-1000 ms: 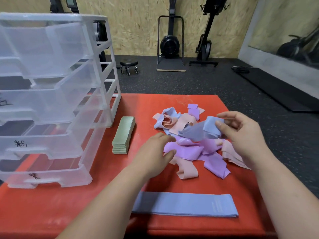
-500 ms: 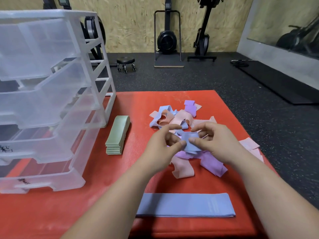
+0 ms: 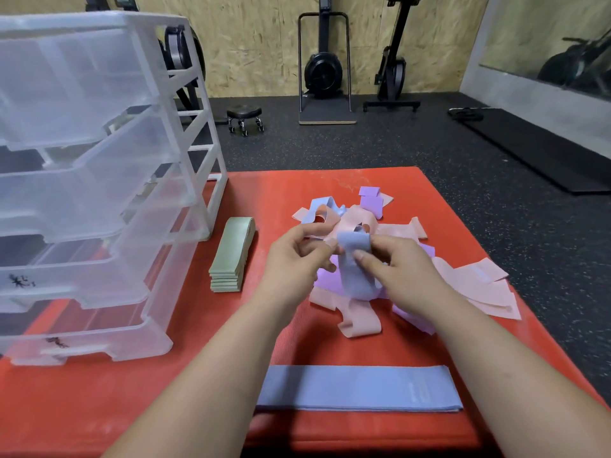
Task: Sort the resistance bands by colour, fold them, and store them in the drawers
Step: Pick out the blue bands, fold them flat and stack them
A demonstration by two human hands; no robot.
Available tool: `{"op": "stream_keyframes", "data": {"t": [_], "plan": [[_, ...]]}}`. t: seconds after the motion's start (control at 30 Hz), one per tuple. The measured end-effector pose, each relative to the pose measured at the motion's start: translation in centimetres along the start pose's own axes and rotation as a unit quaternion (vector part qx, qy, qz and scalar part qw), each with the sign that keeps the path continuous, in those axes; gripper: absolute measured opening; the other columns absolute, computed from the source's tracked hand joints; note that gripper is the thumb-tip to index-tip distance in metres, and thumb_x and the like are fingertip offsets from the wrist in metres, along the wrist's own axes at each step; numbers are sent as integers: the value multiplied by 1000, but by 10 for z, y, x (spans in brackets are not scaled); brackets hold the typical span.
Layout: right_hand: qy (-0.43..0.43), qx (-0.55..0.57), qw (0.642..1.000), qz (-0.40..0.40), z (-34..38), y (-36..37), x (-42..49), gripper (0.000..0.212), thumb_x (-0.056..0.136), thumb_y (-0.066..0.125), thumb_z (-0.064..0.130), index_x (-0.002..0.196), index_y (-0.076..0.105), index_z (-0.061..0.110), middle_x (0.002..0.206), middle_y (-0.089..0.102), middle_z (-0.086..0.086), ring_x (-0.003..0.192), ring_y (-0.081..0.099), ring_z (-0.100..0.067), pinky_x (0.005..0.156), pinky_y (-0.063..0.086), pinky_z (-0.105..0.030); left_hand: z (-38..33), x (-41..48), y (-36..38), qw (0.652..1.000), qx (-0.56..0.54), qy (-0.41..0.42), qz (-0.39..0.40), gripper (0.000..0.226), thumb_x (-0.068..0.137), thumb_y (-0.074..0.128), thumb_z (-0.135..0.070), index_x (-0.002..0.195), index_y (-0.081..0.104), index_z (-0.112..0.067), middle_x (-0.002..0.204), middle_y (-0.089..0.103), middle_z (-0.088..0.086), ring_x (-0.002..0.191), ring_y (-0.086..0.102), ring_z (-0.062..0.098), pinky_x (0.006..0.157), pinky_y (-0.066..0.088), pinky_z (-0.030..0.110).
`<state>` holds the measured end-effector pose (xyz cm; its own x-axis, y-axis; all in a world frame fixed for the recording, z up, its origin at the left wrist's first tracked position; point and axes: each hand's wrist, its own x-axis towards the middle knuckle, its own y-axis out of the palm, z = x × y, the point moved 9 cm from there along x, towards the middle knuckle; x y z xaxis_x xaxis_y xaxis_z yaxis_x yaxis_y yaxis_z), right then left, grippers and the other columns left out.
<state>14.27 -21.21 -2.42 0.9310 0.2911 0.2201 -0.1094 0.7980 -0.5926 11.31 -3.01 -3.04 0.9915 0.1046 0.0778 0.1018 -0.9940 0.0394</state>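
A loose blue resistance band (image 3: 353, 262) hangs above the pile, pinched at its top edge by my left hand (image 3: 297, 259) and my right hand (image 3: 393, 272). Under it lies a tangled pile of pink, purple and blue bands (image 3: 360, 223) on the red mat (image 3: 132, 391). A flat blue band (image 3: 360, 388) lies spread near the mat's front edge. A stack of folded green bands (image 3: 231, 256) sits beside the clear plastic drawer unit (image 3: 96, 180) on the left, whose drawers are pulled out.
Loose pink bands (image 3: 479, 285) trail toward the mat's right edge. Beyond the mat is black gym flooring with a small wheeled stool (image 3: 244, 119), rowing machines (image 3: 324, 67) against the wooden wall and a black floor mat (image 3: 529, 150) at the right.
My right hand lifted the blue band out of the pile and my left hand came up to it; both now pinch it together, higher over the pile.
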Motion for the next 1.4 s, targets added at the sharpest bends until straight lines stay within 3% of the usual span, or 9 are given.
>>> {"op": "stream_keyframes", "data": {"t": [0.13, 0.23, 0.4, 0.57, 0.77, 0.9, 1.0, 1.13, 1.4], "plan": [[38, 179, 983, 25, 6, -5, 0, 19, 102, 67, 17, 120, 73, 21, 101, 81, 0, 98, 77, -20, 82, 60, -36, -3, 2, -13, 998, 37, 41, -30, 23, 97, 75, -17, 117, 76, -28, 99, 79, 4, 80, 66, 13, 75, 51, 33], [44, 187, 981, 32, 3, -6, 2, 18, 103, 65, 23, 118, 74, 23, 99, 80, -11, 98, 75, -34, 88, 58, -49, 0, 1, -10, 998, 53, 37, -1, 27, 99, 75, -24, 125, 75, -32, 109, 79, -4, 93, 68, 19, 83, 54, 34], [49, 154, 985, 56, 8, -1, 0, 15, 102, 67, 29, 108, 75, 17, 97, 76, -21, 81, 64, -23, 73, 48, -42, 3, 1, -1, 997, 59, 29, 36, 28, 99, 75, -23, 127, 74, -23, 97, 78, 0, 86, 68, 9, 80, 50, 26], [38, 120, 990, 70, 13, 4, -3, 17, 97, 73, 24, 114, 76, 28, 101, 79, 3, 99, 71, -31, 91, 58, -48, 2, 3, -2, 993, 100, 54, 38, 28, 91, 82, -10, 117, 75, -19, 89, 77, 0, 80, 66, 10, 78, 53, 25], [12, 149, 989, 3, 25, -16, 1, 4, 94, 76, 18, 98, 77, 20, 92, 79, -1, 92, 75, -24, 81, 60, -38, -1, -1, 7, 987, 125, 69, 75, 20, 95, 80, -16, 115, 75, -17, 100, 81, -1, 96, 74, 11, 83, 52, 19], [-8, 213, 976, -36, 36, -28, -1, 7, 95, 74, 9, 102, 75, 12, 90, 79, -1, 86, 74, -15, 79, 62, -33, 10, -2, 19, 979, 142, 34, 141, 18, 97, 78, -30, 108, 77, -16, 103, 81, 0, 103, 75, 23, 95, 57, 44], [-3, 255, 963, -87, 32, -44, -4, 10, 96, 73, 10, 105, 74, 9, 89, 78, 0, 87, 73, -16, 81, 63, -37, 15, -3, 21, 962, 206, 30, 178, 19, 97, 78, -32, 104, 80, -15, 99, 79, -2, 88, 68, 12, 88, 53, 38], [48, 272, 951, -141, 6, -59, -11, 8, 98, 72, 14, 104, 74, 10, 91, 79, -8, 82, 76, -21, 72, 62, -33, 11, -1, 10, 948, 265, 49, 168, 20, 96, 79, -34, 91, 77, -15, 86, 72, -12, 79, 58, 0, 76, 42, 21], [169, 269, 941, -113, -49, -61, -22, 21, 96, 74, 14, 115, 72, 7, 92, 79, -16, 75, 73, -19, 75, 60, -34, -1, 0, -16, 937, 321, 81, 108, 15, 89, 84, -35, 87, 75, -24, 87, 76, -8, 83, 69, 16, 79, 56, 38]]}}
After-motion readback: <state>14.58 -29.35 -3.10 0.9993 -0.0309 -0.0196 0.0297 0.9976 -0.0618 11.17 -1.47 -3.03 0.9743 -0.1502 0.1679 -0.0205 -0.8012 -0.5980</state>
